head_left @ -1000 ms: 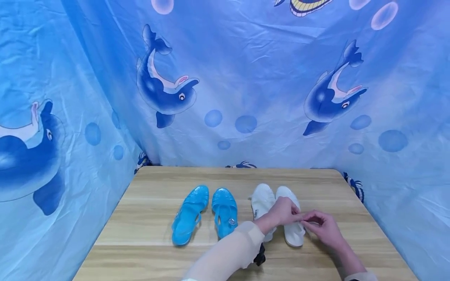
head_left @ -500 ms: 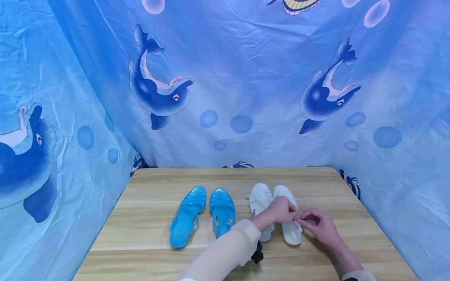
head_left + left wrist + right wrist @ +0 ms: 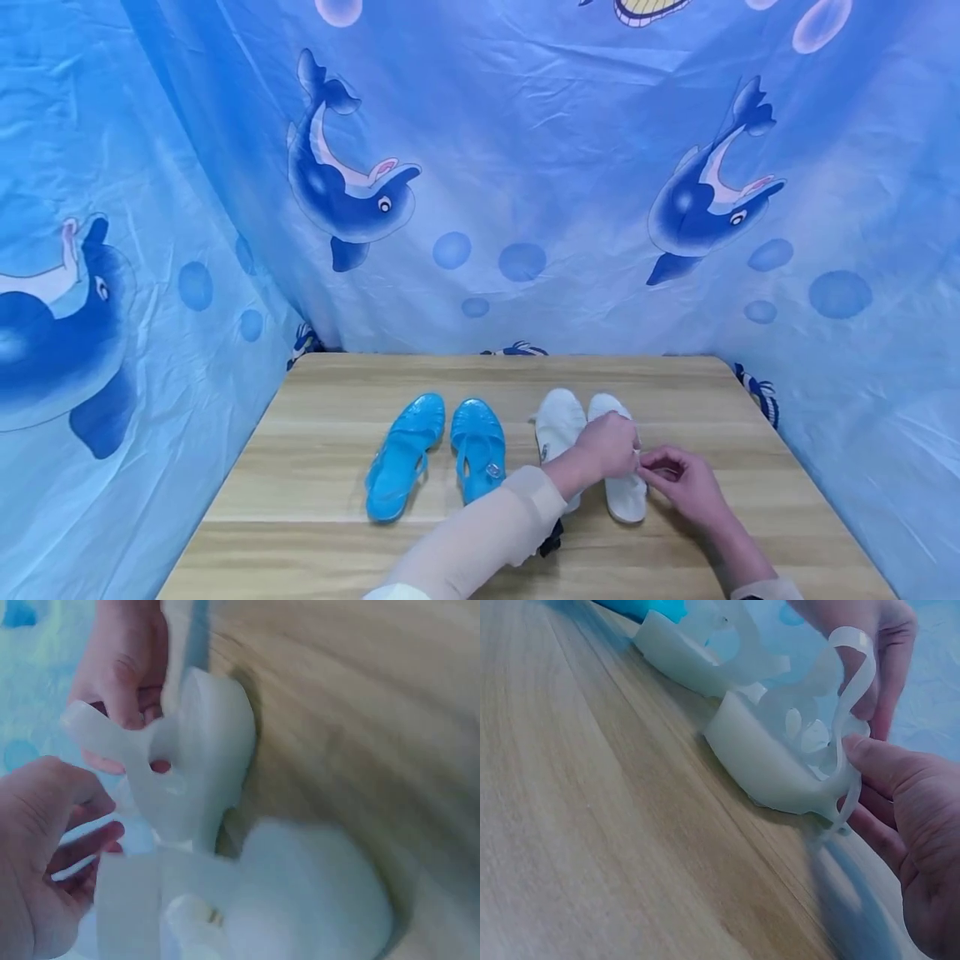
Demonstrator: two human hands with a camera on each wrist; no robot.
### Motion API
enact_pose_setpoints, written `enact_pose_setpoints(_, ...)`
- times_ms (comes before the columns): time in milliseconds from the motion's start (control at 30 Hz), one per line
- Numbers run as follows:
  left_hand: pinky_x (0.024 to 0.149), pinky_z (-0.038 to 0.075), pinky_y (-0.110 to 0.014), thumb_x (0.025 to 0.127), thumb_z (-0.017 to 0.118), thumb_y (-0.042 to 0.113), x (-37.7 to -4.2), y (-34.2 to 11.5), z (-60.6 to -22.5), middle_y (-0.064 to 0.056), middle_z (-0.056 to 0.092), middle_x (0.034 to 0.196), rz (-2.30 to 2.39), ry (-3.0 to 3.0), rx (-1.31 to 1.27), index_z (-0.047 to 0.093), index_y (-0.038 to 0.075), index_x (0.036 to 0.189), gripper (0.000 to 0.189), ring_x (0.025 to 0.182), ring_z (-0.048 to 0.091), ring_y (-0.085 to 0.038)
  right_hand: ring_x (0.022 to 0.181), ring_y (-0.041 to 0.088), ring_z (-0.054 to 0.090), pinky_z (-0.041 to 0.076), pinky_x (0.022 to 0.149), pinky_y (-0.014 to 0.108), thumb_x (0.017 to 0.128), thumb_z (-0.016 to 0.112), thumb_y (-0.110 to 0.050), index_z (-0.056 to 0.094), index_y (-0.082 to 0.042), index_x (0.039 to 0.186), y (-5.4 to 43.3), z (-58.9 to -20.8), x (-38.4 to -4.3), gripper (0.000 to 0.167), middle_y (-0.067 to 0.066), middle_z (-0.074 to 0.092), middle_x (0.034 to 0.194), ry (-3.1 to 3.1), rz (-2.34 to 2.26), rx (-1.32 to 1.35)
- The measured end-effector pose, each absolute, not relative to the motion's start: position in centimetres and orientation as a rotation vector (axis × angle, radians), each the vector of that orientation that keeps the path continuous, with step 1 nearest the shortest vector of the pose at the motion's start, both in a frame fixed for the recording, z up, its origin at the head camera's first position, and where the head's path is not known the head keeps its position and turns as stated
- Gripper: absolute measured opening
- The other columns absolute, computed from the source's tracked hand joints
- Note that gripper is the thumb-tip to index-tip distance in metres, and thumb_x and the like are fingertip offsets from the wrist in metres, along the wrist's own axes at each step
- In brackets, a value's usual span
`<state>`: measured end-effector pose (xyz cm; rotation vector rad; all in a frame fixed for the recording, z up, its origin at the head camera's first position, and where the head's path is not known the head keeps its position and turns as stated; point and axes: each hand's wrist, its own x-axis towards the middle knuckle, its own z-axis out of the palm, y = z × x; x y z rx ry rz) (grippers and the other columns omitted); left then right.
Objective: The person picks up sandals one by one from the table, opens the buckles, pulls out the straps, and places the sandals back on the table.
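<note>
A white sandal [image 3: 624,500] stands on the wooden table under both hands, sole down. In the right wrist view my right hand [image 3: 937,817] pinches its ankle strap [image 3: 855,682] between thumb and fingers, and the strap's free end arches upward. My left hand [image 3: 606,443] is over the front of this sandal. Its bent fingers come close to the strap, as the left wrist view shows; whether they grip it is hidden. The other white sandal [image 3: 558,417] stands just left, partly behind my left forearm.
A pair of blue sandals, the left one [image 3: 408,450] and the right one [image 3: 478,442], stands further left, toes pointing away. Blue dolphin-print cloth [image 3: 480,150] hangs behind the wooden table [image 3: 285,475] and at both sides.
My left hand has shifted slightly forward and turned so its fingertips are less visible. My right hand keeps its place at the strap. The sandals stay put; the camera sways slightly.
</note>
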<state>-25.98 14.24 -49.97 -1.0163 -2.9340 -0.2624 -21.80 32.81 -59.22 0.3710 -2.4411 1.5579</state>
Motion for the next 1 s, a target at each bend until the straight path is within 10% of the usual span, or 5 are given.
enact_pose_setpoints(267, 0.077, 0.051, -0.008, 0.096, 0.080, 0.030, -26.2, 15.1, -49.9, 0.017, 0.080, 0.105, -0.030, -2.858, -1.234, 0.083, 0.032, 0.110, 0.015, 0.092, 0.068, 0.002, 0.087, 0.000, 0.074, 0.062, 0.076, 0.018, 0.085, 0.084, 0.004, 0.075, 0.002, 0.094, 32.9, -59.5, -21.2, 0.013, 0.007, 0.080, 0.094, -2.397, 1.571, 0.351)
enact_pose_setpoints(600, 0.066, 0.043, -0.005, 0.095, 0.081, 0.025, -27.3, 14.2, -49.3, 0.018, 0.079, 0.082, -0.114, -2.837, -1.317, 0.086, 0.029, 0.090, 0.009, 0.070, 0.060, 0.006, 0.091, 0.000, 0.073, 0.062, 0.080, 0.019, 0.090, 0.082, -0.001, 0.078, -0.003, 0.100, 33.2, -59.7, -21.9, 0.011, 0.011, 0.080, 0.100, -2.427, 1.613, 0.369)
enact_pose_setpoints(1000, 0.072, 0.044, -0.002, 0.091, 0.086, 0.033, -27.1, 13.9, -49.7, 0.017, 0.081, 0.092, -0.320, -2.845, -1.286, 0.086, 0.031, 0.094, 0.004, 0.078, 0.065, 0.009, 0.093, 0.000, 0.075, 0.062, 0.079, 0.021, 0.089, 0.082, 0.001, 0.077, 0.000, 0.102, 33.5, -59.9, -22.2, 0.015, -0.005, 0.080, 0.100, -2.388, 1.680, 0.432)
